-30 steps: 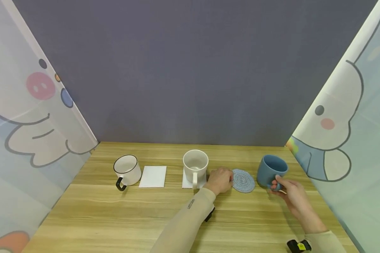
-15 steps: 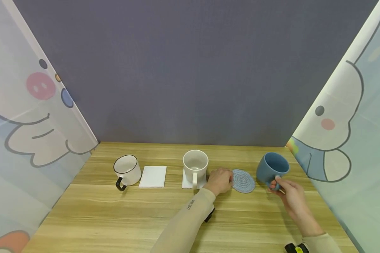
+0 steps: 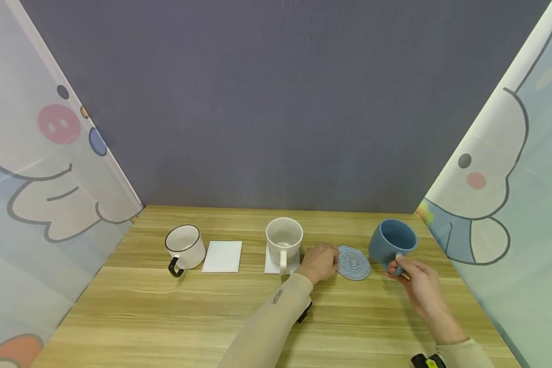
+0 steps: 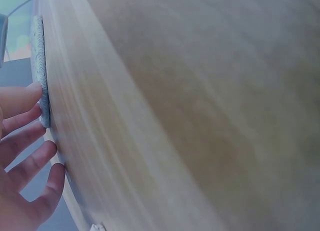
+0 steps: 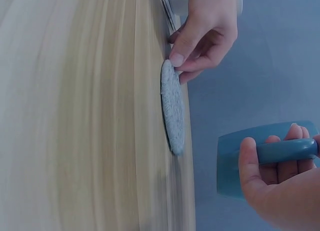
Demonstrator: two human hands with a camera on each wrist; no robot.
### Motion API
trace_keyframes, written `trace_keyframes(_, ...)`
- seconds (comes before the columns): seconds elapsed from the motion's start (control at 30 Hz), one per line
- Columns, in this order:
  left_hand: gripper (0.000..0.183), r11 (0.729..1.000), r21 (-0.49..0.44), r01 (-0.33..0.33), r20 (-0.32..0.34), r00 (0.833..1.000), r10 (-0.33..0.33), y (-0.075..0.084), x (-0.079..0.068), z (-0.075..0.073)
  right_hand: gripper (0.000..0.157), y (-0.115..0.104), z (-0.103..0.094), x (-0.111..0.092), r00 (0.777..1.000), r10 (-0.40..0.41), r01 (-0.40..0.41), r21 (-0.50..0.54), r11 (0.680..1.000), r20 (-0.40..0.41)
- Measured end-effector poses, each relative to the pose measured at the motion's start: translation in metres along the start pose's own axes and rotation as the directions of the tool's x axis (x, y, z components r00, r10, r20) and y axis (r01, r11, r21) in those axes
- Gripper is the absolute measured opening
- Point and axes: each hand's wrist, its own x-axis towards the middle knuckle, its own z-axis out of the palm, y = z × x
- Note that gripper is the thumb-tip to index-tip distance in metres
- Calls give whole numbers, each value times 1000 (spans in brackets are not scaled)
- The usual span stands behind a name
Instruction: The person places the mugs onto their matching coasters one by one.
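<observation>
My right hand (image 3: 423,286) grips a blue mug (image 3: 388,245) by its handle. In the right wrist view the mug's base stands apart from the tabletop, so it is held in the air. Just left of it lies a round grey-blue woven coaster (image 3: 353,263), flat on the table. My left hand (image 3: 319,262) pinches the coaster's left edge between thumb and forefinger, as the right wrist view shows; its other fingers fan out loosely in the left wrist view. A white mug (image 3: 282,237) on a white square coaster (image 3: 271,267) stands beside my left hand.
At the left stands a white enamel mug (image 3: 186,250) with a dark rim and black handle. A bare white square coaster (image 3: 222,256) lies right of it. The wooden table (image 3: 142,317) ends at a dark grey back panel (image 3: 276,102), with cartoon-printed sheets at both sides.
The blue mug has risen from the table in my right hand, tilting a little, and has shifted slightly left towards the round coaster. My left hand has stayed where it was.
</observation>
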Motion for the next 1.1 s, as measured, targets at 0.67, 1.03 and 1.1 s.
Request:
trace_keyframes(0.67,10,1000,-7,-12,-10,1000,12,-1,-1,-1,32,4,26,1,1000,23,-22,-57,998,14)
trace_keyframes(1.03,11,1000,-12,-9,-8,1000,9,-2,1,1,39,9,33,1,999,44,-42,-84,996,22)
trace_keyframes(1.1,10,1000,-17,-6,-8,1000,5,-2,2,1,41,10,34,2,999,45,-43,-95,995,25)
